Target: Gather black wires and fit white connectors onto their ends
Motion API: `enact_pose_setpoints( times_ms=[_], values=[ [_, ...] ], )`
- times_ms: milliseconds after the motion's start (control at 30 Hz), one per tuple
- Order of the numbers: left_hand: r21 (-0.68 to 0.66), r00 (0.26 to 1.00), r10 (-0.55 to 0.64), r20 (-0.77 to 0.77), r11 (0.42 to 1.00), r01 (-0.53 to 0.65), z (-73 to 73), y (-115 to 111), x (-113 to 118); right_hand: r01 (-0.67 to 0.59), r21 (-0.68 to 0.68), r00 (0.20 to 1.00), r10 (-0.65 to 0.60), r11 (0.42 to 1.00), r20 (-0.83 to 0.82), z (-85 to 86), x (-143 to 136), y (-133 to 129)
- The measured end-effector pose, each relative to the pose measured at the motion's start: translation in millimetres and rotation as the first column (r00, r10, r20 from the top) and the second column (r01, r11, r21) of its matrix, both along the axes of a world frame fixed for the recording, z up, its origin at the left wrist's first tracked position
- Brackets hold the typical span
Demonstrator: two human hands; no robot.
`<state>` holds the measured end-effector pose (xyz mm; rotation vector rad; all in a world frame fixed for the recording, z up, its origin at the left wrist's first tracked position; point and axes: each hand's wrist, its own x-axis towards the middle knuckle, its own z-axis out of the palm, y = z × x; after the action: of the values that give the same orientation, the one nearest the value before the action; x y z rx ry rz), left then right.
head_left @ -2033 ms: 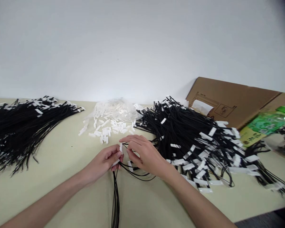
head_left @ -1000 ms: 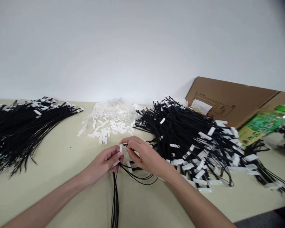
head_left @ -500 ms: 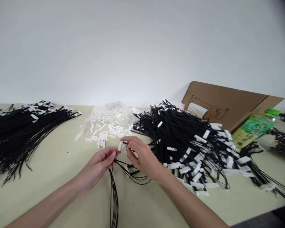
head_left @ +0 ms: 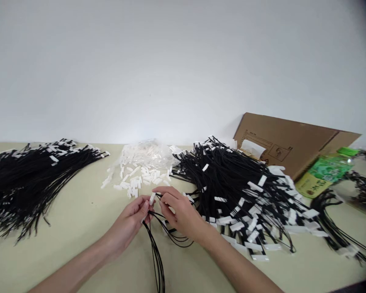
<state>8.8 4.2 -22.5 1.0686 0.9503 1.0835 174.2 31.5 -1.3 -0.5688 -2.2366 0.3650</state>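
Note:
My left hand is closed round thin black cables, whose loose lengths hang toward the table's front edge. At its fingertips stands a small white connector housing, tilted. My right hand is closed just to the right, its index finger reaching over to the top of the housing. Between its thumb and fingers is the end of a black cable, leading to the housing. Whether the cable end sits inside the housing cannot be made out. Loose white housings lie just beyond my hands.
A clear plastic bag of white pieces lies by the wall. Black cable piles with white ends spread left and right. At the right are a cardboard sheet, a green-capped bottle and another cable bundle.
The view has tilted slightly, so the scene sits lower. My left fingers have come up round the white housing, closer to my right hand. The hanging cables have swung right.

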Motion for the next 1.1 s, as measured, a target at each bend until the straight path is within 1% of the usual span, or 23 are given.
enact_pose_setpoints(
  times_ms=[133, 267, 433, 567, 700, 867, 1100],
  values=[
    [-0.001, 0.999, -0.006, -0.047, 1.0, 0.006, -3.0, 1.4, -1.0, -0.022, -0.033, 1.0, 0.022, 0.999, -0.002, 1.3, -0.5, -0.5],
    [0.041, 0.994, -0.027, -0.108, 0.999, 0.032, -5.1, 2.8, -2.6, -0.02, -0.066, 0.999, 0.017, 0.998, -0.047, 2.6, -1.3, -0.9],
    [0.068, 0.988, -0.036, -0.147, 0.997, 0.046, -3.9, 2.7, -3.0, 0.01, -0.047, 0.996, -0.015, 0.999, -0.09, 1.7, -2.6, 0.0],
    [0.088, 0.979, -0.046, -0.197, 0.994, 0.064, -1.8, 1.9, -2.7, 0.011, -0.063, 0.997, -0.016, 0.998, -0.08, 0.8, -1.4, 1.1],
    [0.081, 0.972, -0.073, -0.222, 0.992, 0.093, 1.2, 0.7, -2.7, 0.012, -0.08, 0.999, -0.016, 0.997, -0.05, 0.7, 0.6, 0.6],
    [0.08, 0.967, -0.084, -0.24, 0.991, 0.106, 2.8, 1.4, -3.2, -0.01, -0.105, 1.0, 0.009, 0.994, -0.006, 4.8, 2.6, -1.0],
    [0.085, 0.968, -0.08, -0.238, 0.991, 0.103, 3.6, 1.6, -2.5, -0.037, -0.118, 0.999, 0.036, 0.992, -0.011, 7.8, 3.5, -1.4]
  ],
)
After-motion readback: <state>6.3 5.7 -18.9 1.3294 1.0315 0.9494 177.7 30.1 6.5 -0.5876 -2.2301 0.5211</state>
